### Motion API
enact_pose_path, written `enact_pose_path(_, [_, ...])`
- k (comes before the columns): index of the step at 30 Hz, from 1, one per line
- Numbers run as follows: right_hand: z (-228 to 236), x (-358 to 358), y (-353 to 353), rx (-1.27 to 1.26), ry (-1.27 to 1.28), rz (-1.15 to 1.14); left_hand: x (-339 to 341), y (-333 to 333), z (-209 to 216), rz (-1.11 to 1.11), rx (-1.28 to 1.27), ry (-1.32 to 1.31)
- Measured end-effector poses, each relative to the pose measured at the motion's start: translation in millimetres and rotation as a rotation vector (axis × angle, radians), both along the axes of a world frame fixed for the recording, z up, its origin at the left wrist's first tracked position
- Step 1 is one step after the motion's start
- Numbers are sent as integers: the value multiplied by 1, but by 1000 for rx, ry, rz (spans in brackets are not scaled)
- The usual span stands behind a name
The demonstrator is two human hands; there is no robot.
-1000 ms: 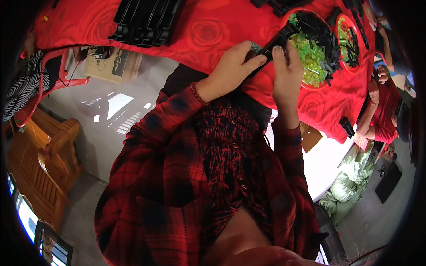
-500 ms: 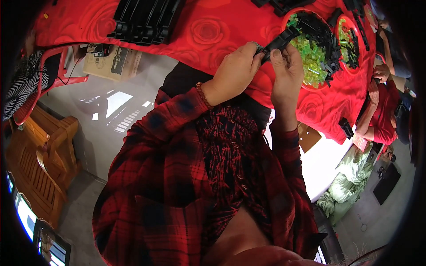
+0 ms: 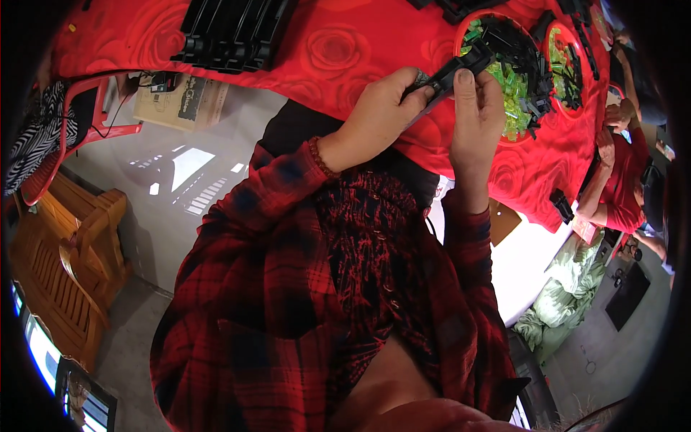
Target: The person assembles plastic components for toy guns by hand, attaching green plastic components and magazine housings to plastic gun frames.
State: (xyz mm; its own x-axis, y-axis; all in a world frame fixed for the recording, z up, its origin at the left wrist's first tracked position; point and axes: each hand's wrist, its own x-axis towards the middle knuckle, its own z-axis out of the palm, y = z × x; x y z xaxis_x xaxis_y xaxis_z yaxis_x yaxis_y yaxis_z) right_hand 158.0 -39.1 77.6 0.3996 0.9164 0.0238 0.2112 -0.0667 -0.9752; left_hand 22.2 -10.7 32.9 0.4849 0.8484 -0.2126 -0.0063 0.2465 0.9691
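Between my two hands is a long black plastic part (image 3: pixel 448 81), tilted up toward the far right, over the near edge of the red table. My left hand (image 3: pixel 389 108) is closed round its lower end. With thumb and fingers, my right hand (image 3: pixel 476 108) pinches it nearer its upper end. Just beyond my right hand sits a round orange-rimmed bowl (image 3: pixel 458 45) of small yellow-green clear pieces (image 3: pixel 515 101) and black pieces (image 3: pixel 507 39). Part of this bowl is hidden behind the held part and my right hand.
Long black plastic parts (image 3: pixel 234 36) lie side by side at the table's far left. A second orange-rimmed bowl (image 3: pixel 553 32) holds green and black pieces. Another person in red (image 3: pixel 626 194) works at the right. A cardboard box (image 3: pixel 173 101) and a red chair (image 3: pixel 79 137) stand left.
My right hand has moved slightly right, and the black part has swung more lengthwise between my hands. My left hand has shifted a little, still gripping it.
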Motion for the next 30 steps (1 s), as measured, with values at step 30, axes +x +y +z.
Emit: enact_pose_path(30, [-17, 3, 5, 243, -419, 54, 5, -10, -17, -32, -338, -558])
